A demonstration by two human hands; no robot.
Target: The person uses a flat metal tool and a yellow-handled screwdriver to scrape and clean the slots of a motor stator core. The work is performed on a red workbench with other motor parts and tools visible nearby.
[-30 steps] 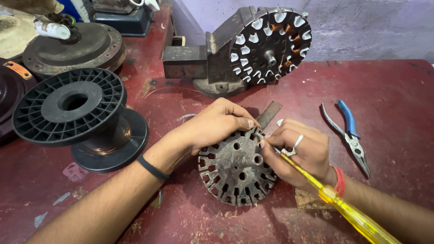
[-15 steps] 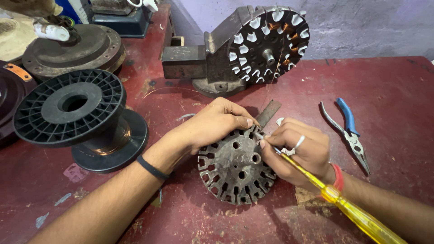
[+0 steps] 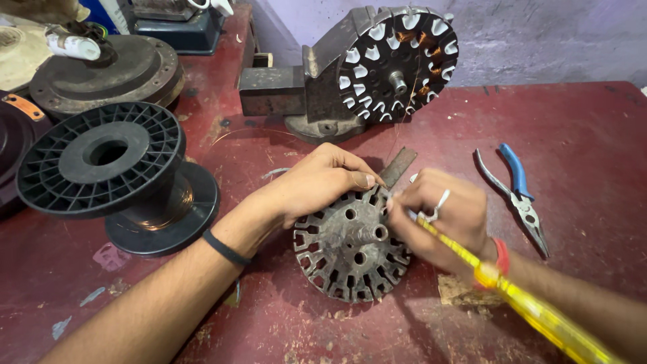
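Observation:
A round slotted metal stator core (image 3: 350, 253) lies flat on the dark red table (image 3: 593, 121), a short shaft stub at its centre. My left hand (image 3: 317, 182) rests on its upper rim, fingers pinched at a slot. My right hand (image 3: 441, 219), with a ring on one finger, is closed around a yellow-handled screwdriver (image 3: 532, 310) and works at the same upper-right slot; the tip is hidden by the fingers. A flat grey metal strip (image 3: 397, 167) lies just behind the two hands.
A second stator with white slot liners and copper wire (image 3: 397, 64) is mounted on a metal stand at the back. A black plastic spool (image 3: 108, 165) stands at left. Blue-handled pliers (image 3: 515, 189) lie at right. Dark round motor covers (image 3: 101, 71) sit at back left.
Both hands stay at the same slot on the core; only slight finger shifts. Nothing was picked up or let go.

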